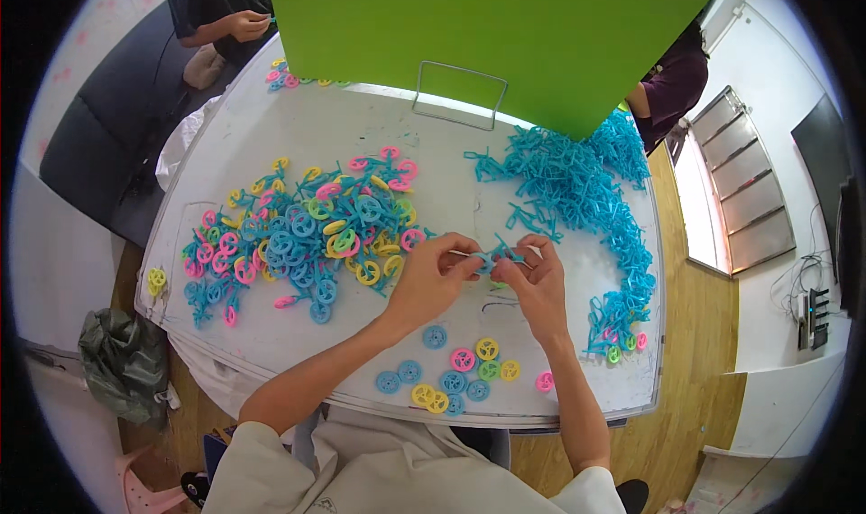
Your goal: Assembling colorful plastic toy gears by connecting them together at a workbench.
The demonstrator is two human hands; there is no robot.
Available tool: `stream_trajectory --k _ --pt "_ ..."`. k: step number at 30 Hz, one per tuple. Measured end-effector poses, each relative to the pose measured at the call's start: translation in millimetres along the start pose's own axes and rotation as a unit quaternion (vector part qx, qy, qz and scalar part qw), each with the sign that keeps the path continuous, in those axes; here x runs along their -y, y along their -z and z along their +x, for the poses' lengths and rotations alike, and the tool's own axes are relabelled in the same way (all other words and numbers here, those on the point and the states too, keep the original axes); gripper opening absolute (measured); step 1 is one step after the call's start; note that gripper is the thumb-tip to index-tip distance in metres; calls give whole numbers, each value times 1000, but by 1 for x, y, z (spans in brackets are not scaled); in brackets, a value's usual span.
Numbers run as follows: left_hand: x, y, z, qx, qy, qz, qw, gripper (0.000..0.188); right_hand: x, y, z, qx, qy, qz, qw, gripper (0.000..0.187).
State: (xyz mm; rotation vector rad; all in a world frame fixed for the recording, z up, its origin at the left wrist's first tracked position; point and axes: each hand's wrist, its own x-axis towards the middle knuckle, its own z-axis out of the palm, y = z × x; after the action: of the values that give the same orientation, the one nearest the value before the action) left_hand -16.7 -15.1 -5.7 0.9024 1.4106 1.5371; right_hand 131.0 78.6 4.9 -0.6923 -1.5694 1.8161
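Note:
Both hands meet over the middle of the white table. My left hand (431, 277) is closed in a pinch on a small light-blue plastic wheel (484, 263). My right hand (539, 287) pinches a teal plastic toy frame (503, 246), which touches the wheel between my fingertips; the joint itself is partly hidden. Left of my hands lies a heap of teal frames with wheels (316, 221) in blue, pink, yellow and green. To the right spreads a pile of bare teal frames (564, 175). Close to me, several loose wheels (454, 381) lie flat on the table.
A green board (487, 45) stands across the far side of the table (289, 347), with a thin wire stand (460, 94) at its base. Another person's hand (247, 26) shows at the far left, and a dark sleeve (678, 76) at the far right. A dark green bag (124, 365) sits on the floor.

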Motion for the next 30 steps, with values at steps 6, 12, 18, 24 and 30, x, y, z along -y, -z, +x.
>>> stream_trajectory --k 6,12,18,24,30 --pt "-5 0 -2 24 -13 82 996 13 -2 6 4 -8 -46 -97 994 14" --pt "3 3 3 18 9 -5 1000 11 -5 0 -1 -6 -11 -151 988 12" --pt "12 -5 -1 -8 -28 67 997 3 0 -6 -3 -18 -36 -144 989 15" --pt "4 -8 -6 -37 -34 123 991 4 -2 -7 -5 -15 -48 -111 993 19" --pt "0 -19 -16 -97 -110 237 960 5 -3 -8 -3 -12 -82 -95 992 22"
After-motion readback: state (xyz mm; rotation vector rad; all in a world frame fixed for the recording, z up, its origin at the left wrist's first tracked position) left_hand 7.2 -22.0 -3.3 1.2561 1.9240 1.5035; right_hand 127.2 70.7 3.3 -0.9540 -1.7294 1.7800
